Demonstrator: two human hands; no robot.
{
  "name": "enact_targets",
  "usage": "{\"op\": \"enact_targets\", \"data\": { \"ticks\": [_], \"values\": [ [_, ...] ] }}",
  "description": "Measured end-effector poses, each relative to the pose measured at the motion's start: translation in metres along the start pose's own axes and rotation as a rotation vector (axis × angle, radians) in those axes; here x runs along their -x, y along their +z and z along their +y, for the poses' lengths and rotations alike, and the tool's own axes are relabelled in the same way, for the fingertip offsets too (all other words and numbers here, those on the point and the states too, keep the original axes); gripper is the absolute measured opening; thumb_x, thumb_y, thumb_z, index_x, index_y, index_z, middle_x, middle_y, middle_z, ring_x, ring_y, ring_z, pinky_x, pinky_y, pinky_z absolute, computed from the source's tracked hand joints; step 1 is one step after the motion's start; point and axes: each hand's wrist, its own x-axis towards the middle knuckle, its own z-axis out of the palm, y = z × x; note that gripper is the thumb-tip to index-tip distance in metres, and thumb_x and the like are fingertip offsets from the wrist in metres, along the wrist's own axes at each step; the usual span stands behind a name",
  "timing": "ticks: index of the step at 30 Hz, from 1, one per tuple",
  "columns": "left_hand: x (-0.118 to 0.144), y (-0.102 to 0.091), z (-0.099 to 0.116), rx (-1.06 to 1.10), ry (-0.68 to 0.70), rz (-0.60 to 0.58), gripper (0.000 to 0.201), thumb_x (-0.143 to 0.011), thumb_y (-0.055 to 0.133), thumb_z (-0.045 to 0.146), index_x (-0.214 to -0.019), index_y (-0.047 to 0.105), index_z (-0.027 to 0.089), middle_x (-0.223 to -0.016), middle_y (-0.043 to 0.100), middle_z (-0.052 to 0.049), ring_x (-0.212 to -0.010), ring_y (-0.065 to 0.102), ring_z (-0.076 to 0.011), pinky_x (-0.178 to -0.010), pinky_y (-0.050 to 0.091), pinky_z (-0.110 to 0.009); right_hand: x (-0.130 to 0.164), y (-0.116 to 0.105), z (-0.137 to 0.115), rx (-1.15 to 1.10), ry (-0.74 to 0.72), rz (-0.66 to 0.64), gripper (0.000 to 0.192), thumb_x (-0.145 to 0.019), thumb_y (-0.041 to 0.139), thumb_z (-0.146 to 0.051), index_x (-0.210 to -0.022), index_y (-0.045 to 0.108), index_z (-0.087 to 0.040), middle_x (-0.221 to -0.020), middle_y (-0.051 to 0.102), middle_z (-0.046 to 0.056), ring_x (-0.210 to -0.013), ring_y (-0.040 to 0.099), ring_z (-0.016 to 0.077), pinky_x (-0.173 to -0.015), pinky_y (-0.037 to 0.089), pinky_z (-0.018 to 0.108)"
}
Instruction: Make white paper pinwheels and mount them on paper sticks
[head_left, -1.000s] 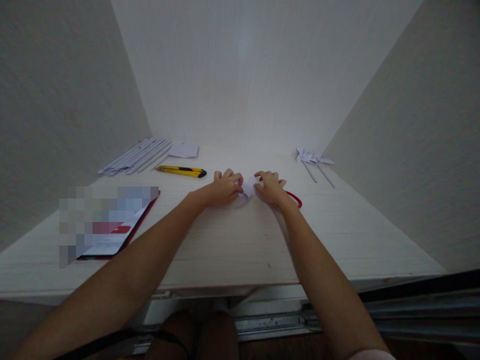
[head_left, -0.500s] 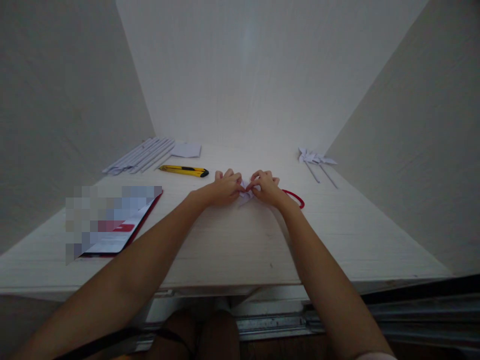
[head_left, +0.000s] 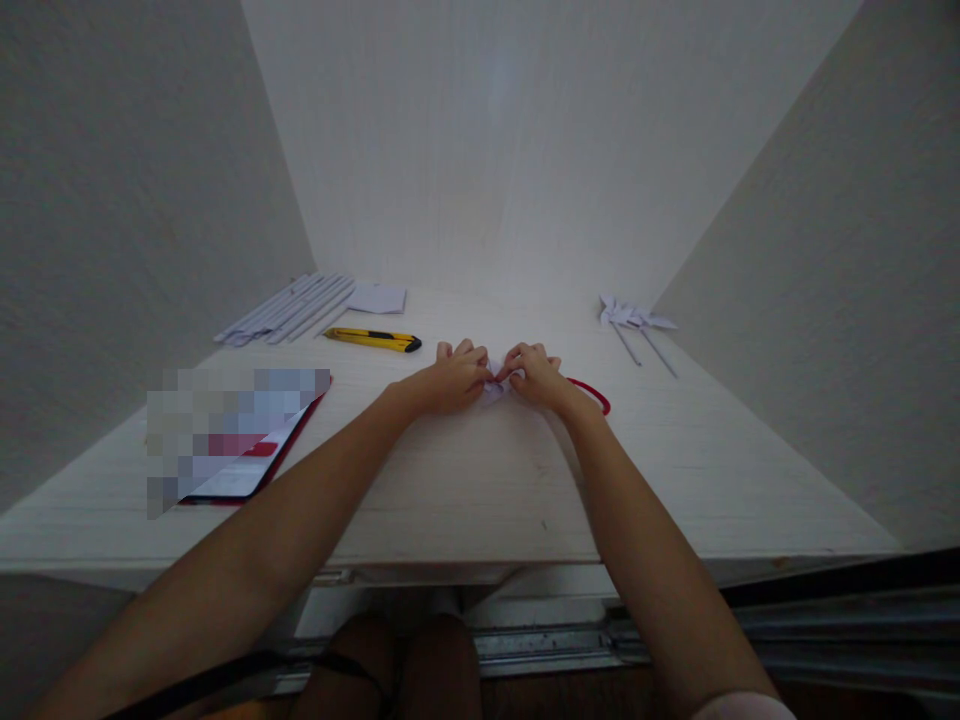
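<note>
My left hand [head_left: 450,378] and my right hand [head_left: 537,374] meet at the middle of the white table [head_left: 465,480]. Both pinch a small folded piece of white paper [head_left: 495,388] between their fingertips; most of it is hidden by the fingers. The paper rests on or just above the tabletop. A red loop [head_left: 594,393], perhaps scissor handles, lies just behind my right wrist.
A yellow utility knife [head_left: 373,339] lies left of my hands. Several rolled white paper sticks [head_left: 285,309] and a paper sheet [head_left: 377,298] sit at the back left. Two paper pinwheels on sticks [head_left: 636,322] lie back right. A tablet in a red case [head_left: 240,440] lies left. Walls enclose three sides.
My hands have drawn closer together over the paper, folding it smaller so that less of it shows. The view has shifted slightly.
</note>
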Motion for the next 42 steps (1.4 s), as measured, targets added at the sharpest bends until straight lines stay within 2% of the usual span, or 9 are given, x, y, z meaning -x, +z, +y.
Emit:
{"op": "enact_targets", "data": {
  "ticks": [4,7,12,17,21,28,33,37,42],
  "values": [
    [0.0,0.001,0.0,0.016,-0.012,0.034,0.031,-0.085,0.032,0.022,-0.104,0.057,0.018,-0.097,0.055,-0.01,-0.095,0.043,-0.0233,-0.077,0.024,-0.038,0.0,0.0,0.0,-0.022,0.024,-0.001,0.029,-0.074,0.042,-0.009,-0.076,0.067,-0.022,-0.104,0.053,0.008,-0.102,0.038,0.0235,-0.081,0.026,0.038],
    [-0.001,0.001,-0.002,0.069,-0.074,0.081,0.034,-0.086,0.03,0.022,-0.111,0.052,0.016,-0.097,0.06,-0.01,-0.093,0.048,-0.0216,-0.079,0.024,-0.039,0.002,0.0,0.001,-0.024,0.02,-0.001,0.031,-0.075,0.04,-0.009,-0.078,0.068,-0.023,-0.104,0.052,0.007,-0.102,0.039,0.0231,-0.08,0.026,0.038],
    [0.002,0.001,-0.006,0.168,-0.159,0.11,0.032,-0.083,0.034,0.021,-0.106,0.056,0.016,-0.099,0.061,-0.009,-0.094,0.052,-0.0205,-0.082,0.026,-0.039,0.004,0.0,-0.003,0.003,0.052,-0.002,0.034,-0.075,0.039,-0.007,-0.08,0.068,-0.025,-0.105,0.053,0.007,-0.103,0.038,0.0227,-0.081,0.026,0.037],
    [0.006,0.0,-0.008,0.08,-0.109,0.143,0.031,-0.081,0.035,0.019,-0.099,0.06,0.015,-0.095,0.06,-0.01,-0.094,0.051,-0.0218,-0.082,0.032,-0.04,0.008,0.002,-0.014,0.03,0.093,0.031,0.031,-0.074,0.039,-0.008,-0.078,0.067,-0.021,-0.105,0.052,0.008,-0.104,0.038,0.0244,-0.082,0.026,0.04],
    [0.007,-0.001,-0.007,0.048,-0.09,0.201,0.032,-0.081,0.035,0.021,-0.098,0.062,0.013,-0.094,0.057,-0.011,-0.089,0.052,-0.0193,-0.079,0.039,-0.034,0.012,0.007,-0.019,0.047,0.104,0.064,0.03,-0.073,0.039,-0.007,-0.079,0.066,-0.019,-0.104,0.052,0.01,-0.103,0.039,0.0256,-0.081,0.028,0.041],
    [0.009,0.005,-0.006,0.086,-0.302,0.129,0.039,-0.084,0.034,0.032,-0.109,0.057,0.013,-0.092,0.063,-0.011,-0.085,0.057,-0.0205,-0.076,0.043,-0.032,0.012,0.018,-0.019,0.067,0.112,0.134,0.025,-0.074,0.04,-0.009,-0.08,0.063,-0.017,-0.103,0.052,0.01,-0.102,0.04,0.0251,-0.081,0.03,0.04],
    [0.009,0.008,-0.009,0.099,-0.23,0.143,0.037,-0.084,0.036,0.029,-0.107,0.058,0.012,-0.093,0.06,-0.011,-0.085,0.055,-0.0186,-0.079,0.041,-0.031,0.016,0.016,-0.021,0.054,0.099,0.11,0.028,-0.076,0.037,-0.009,-0.083,0.062,-0.018,-0.106,0.051,0.011,-0.104,0.04,0.025,-0.082,0.031,0.04],
    [0.009,0.008,-0.008,0.047,-0.149,0.183,0.036,-0.086,0.035,0.036,-0.103,0.06,0.016,-0.096,0.053,-0.009,-0.09,0.05,-0.0196,-0.08,0.036,-0.036,0.017,0.013,-0.02,0.059,0.103,0.076,0.031,-0.077,0.036,-0.008,-0.087,0.063,-0.018,-0.106,0.051,0.011,-0.105,0.039,0.0248,-0.083,0.031,0.041],
    [0.008,0.011,-0.006,0.0,-0.144,0.183,0.031,-0.084,0.041,0.037,-0.102,0.061,0.021,-0.098,0.048,-0.009,-0.094,0.044,-0.0225,-0.08,0.031,-0.04,0.015,0.013,-0.019,0.071,0.122,0.063,0.032,-0.077,0.037,-0.008,-0.089,0.064,-0.02,-0.105,0.05,0.01,-0.106,0.039,0.0251,-0.082,0.032,0.041]
  ]
}}
